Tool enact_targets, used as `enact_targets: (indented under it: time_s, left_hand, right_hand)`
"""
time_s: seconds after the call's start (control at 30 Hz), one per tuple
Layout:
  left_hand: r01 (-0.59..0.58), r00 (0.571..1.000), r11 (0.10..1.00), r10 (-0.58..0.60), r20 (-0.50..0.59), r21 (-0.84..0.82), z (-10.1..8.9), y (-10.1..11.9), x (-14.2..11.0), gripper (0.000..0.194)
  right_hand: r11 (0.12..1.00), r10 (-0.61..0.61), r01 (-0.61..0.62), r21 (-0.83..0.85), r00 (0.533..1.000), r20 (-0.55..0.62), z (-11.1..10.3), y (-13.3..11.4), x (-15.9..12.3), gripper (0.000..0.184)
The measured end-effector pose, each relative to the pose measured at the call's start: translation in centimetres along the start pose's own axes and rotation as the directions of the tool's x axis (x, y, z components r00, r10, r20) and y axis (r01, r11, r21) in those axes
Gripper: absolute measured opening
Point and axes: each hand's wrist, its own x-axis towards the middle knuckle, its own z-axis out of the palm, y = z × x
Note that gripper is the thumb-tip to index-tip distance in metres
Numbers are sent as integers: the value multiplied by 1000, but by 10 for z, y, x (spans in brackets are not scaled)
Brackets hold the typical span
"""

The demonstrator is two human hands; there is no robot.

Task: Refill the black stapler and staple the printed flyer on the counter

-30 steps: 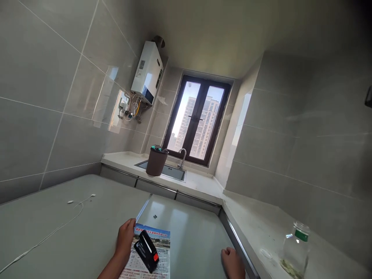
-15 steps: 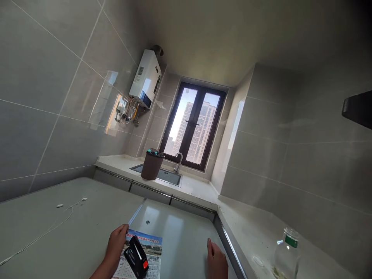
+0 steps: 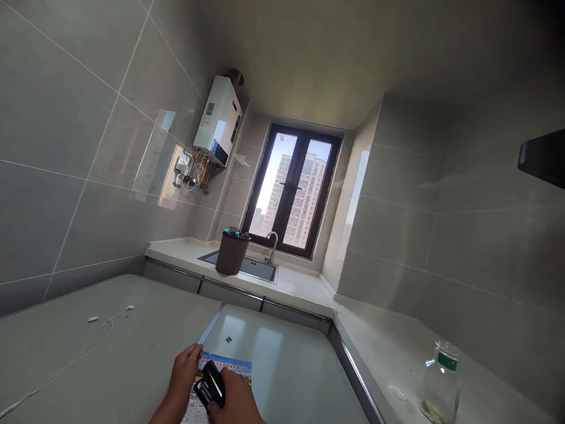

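A printed sheet of paper [image 3: 236, 361] with a blue and red heading lies on the pale table. My left hand [image 3: 184, 372] pinches its upper left corner. On the sheet rests a black stapler [image 3: 209, 386], tilted toward the upper left. My right hand [image 3: 238, 396] is closed round the stapler's right side, its thumb at the near end, covering the red part and much of the print. Just beyond the paper lie small dark staple strips [image 3: 228, 339].
A white cable [image 3: 66, 358] crosses the table [image 3: 132, 365] on the left. At the right, a glass jar [image 3: 441, 383] with a green label stands on the white counter [image 3: 375, 330]. Beyond the table, a brown bucket [image 3: 232, 253] sits by the sink [image 3: 265, 271].
My right hand has moved left from the bare table to the stapler and closed on it. My left hand keeps its pinch on the paper's corner. The view has shifted slightly.
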Motion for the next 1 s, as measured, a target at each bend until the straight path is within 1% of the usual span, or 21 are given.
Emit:
enact_targets:
  time_s: [0.07, 0.1, 0.17, 0.2, 0.23, 0.27, 0.3, 0.33, 0.37, 0.4, 0.43, 0.47, 0.53, 0.57, 0.6, 0.63, 0.7, 0.77, 0.83, 0.9, 1.0]
  left_hand:
    - [37, 999, 999, -36, 11, -31, 4, 1, -2, 46]
    - [62, 997, 997, -60, 39, -49, 7, 2, -4, 46]
    - [133, 981, 988, -120, 151, -78, 17, 5, -10, 48]
    - [180, 959, 981, -157, 236, -79, 22, 7, -14, 50]
    - [215, 926, 975, -185, 330, -57, 27, 8, -18, 53]
    - [217, 884, 976, -192, 426, -10, 31, 8, -23, 56]
    - [171, 841, 984, -172, 512, 49, 34, 8, -27, 57]
    - [82, 799, 990, -134, 586, 114, 36, 7, -32, 55]
    - [-35, 758, 983, -92, 646, 181, 37, 5, -36, 50]
    - [-161, 723, 956, -54, 689, 243, 36, 3, -41, 43]
    - [-275, 697, 914, -24, 717, 298, 35, 1, -44, 35]
    - [-362, 676, 867, -9, 737, 343, 33, -1, -48, 26]
    - [-470, 628, 787, -20, 778, 400, 29, -3, -53, 15]
    - [-499, 605, 761, -35, 795, 414, 28, -3, -55, 18]
    - [-515, 587, 746, -53, 808, 423, 27, -3, -56, 24]
    - [-518, 577, 737, -73, 813, 434, 27, -2, -57, 31]
    - [-511, 593, 730, -83, 801, 454, 27, -1, -57, 38]
    - [-505, 610, 734, -69, 789, 455, 27, 0, -56, 35]
    - [-493, 618, 746, -62, 784, 448, 27, -2, -55, 33]
    - [-481, 610, 759, -70, 789, 439, 27, -4, -55, 35]
    - [-496, 588, 758, -64, 806, 423, 25, -6, -56, 38]
  right_hand:
    - [999, 12, -12, -33, 1000, -6, -1, 11, -4, 45]
    - [998, 23, -24, -50, 1000, -10, -4, 19, -7, 47]
    - [994, 52, -53, -93, 999, -13, -12, 36, -16, 46]
    - [991, 69, -69, -111, 998, -8, -18, 46, -20, 44]
    - [989, 85, -84, -123, 996, 2, -23, 56, -25, 42]
    - [987, 101, -98, -127, 995, 11, -29, 67, -30, 38]
    - [986, 115, -112, -122, 993, 15, -35, 77, -34, 35]
    - [987, 125, -124, -104, 992, 3, -39, 88, -38, 33]
    - [989, 130, -132, -72, 991, -28, -43, 98, -42, 30]
    - [991, 131, -133, -29, 989, -72, -45, 107, -44, 29]
    - [991, 134, -133, 22, 983, -123, -46, 116, -46, 29]
    - [988, 142, -130, 79, 974, -177, -46, 122, -47, 32]
    - [974, 171, -119, 191, 944, -282, -43, 132, -47, 41]
    - [966, 183, -110, 234, 930, -319, -41, 135, -46, 45]
    - [960, 189, -97, 264, 918, -350, -38, 136, -45, 47]
    - [957, 186, -81, 279, 909, -373, -36, 138, -44, 47]
    - [960, 171, -66, 274, 908, -381, -30, 139, -41, 45]
    - [967, 152, -63, 249, 922, -357, -26, 140, -38, 44]
    - [973, 109, -35, 228, 940, -322, -23, 140, -36, 44]
    - [974, 70, 1, 227, 950, -304, -22, 138, -35, 44]
    - [966, 106, -29, 256, 950, -295, -23, 134, -37, 47]
